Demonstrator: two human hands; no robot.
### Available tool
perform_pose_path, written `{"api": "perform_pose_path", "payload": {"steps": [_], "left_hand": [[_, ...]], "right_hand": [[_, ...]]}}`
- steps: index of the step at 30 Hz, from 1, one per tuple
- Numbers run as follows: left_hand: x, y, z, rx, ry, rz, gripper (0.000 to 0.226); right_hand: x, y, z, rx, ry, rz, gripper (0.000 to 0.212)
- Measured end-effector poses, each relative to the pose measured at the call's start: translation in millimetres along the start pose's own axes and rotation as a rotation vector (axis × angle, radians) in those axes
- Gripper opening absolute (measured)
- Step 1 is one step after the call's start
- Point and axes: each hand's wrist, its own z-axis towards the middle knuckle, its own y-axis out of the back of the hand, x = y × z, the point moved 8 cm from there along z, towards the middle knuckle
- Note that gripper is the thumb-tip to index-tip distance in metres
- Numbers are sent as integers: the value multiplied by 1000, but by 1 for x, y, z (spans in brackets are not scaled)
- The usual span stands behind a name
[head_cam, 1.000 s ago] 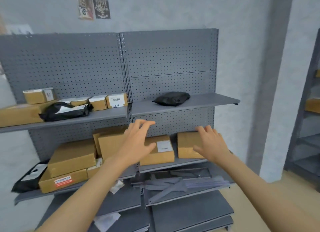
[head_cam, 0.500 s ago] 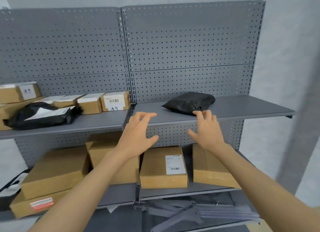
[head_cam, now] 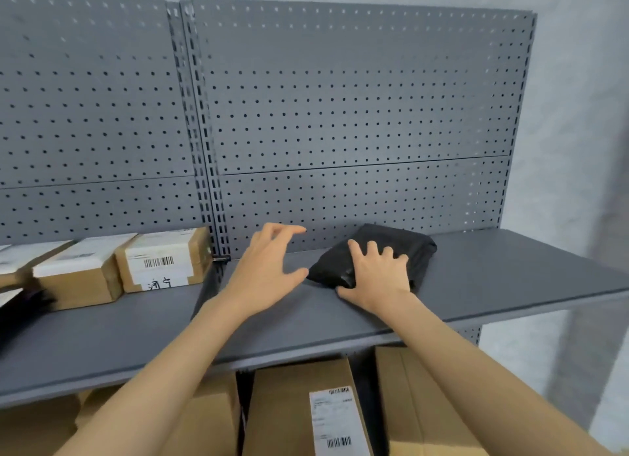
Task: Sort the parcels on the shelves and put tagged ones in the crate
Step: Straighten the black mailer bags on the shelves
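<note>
At the far left of the upper shelf [head_cam: 510, 275], a row of small cardboard boxes [head_cam: 78, 278] is seen, partly cut by the picture edge. The rightmost one, the labelled box [head_cam: 163, 259], is turned with its white barcode label to the front, probably so that the tag can be read without lifting it. All of them are pushed back against the perforated back panel [head_cam: 357, 115].

Further right, the left hand [head_cam: 265, 271] is held above the bare shelf surface, just beside the black parcel [head_cam: 391, 251] but not touching it. Its fingers [head_cam: 282, 230] are spread wide and slightly curled, and nothing is held in them; it seems to be prepared to take the left end of the parcel.

The right hand [head_cam: 377, 278] is laid flat on top of the black parcel, fingers apart and the thumb at its near edge. The soft bag is pressed down but not yet closed around. No tag can be seen on its visible side, so it must probably be turned over for checking.

On the lower shelf, larger boxes are stored; on the middle box [head_cam: 299, 414] a label is shown. The crate is not in view.
</note>
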Motion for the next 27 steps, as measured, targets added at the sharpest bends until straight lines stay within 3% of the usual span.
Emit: {"api": "perform_pose_path", "payload": {"steps": [5,7,11,16,20,27], "left_hand": [[5,-19,20,5,30,-21,56],[6,-20,25,5,42,-14,57],[13,-14,36,-42,115,-100,65],[17,-25,37,2,195,-215,73],[14,-28,36,5,209,-267,86],[14,-10,34,-102,263,-459,121]], "right_hand": [[9,5,13,-191,188,-177,63],[0,19,15,-284,206,-135,58],[-38,81,25,-551,95,92,37],[-86,128,29,-731,-74,258,34],[-121,130,25,-776,-261,749,33],[-119,95,31,-673,-333,1411,38]]}}
